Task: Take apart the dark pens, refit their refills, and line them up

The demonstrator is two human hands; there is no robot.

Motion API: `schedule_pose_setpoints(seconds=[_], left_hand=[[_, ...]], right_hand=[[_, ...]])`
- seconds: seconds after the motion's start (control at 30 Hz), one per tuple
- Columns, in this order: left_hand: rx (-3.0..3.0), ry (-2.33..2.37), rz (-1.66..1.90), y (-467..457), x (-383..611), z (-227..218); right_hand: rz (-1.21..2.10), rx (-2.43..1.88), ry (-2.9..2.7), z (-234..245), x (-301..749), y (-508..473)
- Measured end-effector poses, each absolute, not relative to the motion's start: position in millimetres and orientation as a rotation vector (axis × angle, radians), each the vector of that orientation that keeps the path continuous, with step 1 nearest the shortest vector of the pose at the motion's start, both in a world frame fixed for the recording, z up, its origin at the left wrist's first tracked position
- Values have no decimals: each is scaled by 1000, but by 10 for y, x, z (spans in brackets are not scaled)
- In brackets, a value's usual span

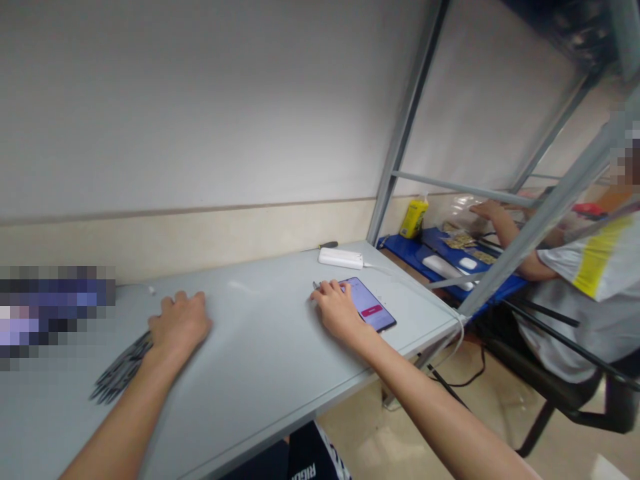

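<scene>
My left hand (181, 325) rests on the grey table at left, its fingers bent and slightly apart, with nothing visible in them. Beside and partly under its wrist lies a dark, striped cloth bundle (120, 368), which looks like a knitted glove. On the right, my right hand (338, 312) is closed at the left edge of a smartphone (369, 308) that lies face up with a lit screen. A small greyish thing (315, 285) shows at its fingertips; its kind is hidden.
Behind the phone are a white power strip (341, 258) with a cable and a dark-handled tool (328, 245). A metal frame post (407, 127) rises at the table's right end. Beyond it, a co-worker (575, 280) sits at a blue surface (395, 248) with a yellow bottle (414, 217).
</scene>
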State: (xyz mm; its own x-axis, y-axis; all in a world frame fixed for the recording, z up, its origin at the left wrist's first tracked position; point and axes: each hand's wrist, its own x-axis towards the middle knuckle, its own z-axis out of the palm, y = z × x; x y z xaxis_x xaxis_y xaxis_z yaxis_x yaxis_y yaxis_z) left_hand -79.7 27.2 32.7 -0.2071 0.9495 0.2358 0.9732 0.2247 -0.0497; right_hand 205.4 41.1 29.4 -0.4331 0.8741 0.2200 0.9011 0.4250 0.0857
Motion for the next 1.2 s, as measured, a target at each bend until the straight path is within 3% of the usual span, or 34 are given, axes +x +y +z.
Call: schedule_pose_setpoints(seconds=[0.37,0.6,0.73,0.97,1.07,1.2], left_hand=[[-2026,-2269,-121,336,-741,332],[-2859,-1867,-1161,298,-120,156],[-2855,-1934,-1504,260,21,111],[-2789,-1653,-827,273,-187,214],[-2799,-1562,-705,301,-225,173],[-2750,-1495,-668,290,-151,132]], right_hand=[[-89,-1289,-2521,150,1716,228],[118,-1195,-2413,57,1550,236],[140,-1200,-2376,71,1570,240],[177,-1485,-2053,56,1622,273],[156,-1533,-2031,76,1643,278],[-112,-1445,-2239,168,1571,168]])
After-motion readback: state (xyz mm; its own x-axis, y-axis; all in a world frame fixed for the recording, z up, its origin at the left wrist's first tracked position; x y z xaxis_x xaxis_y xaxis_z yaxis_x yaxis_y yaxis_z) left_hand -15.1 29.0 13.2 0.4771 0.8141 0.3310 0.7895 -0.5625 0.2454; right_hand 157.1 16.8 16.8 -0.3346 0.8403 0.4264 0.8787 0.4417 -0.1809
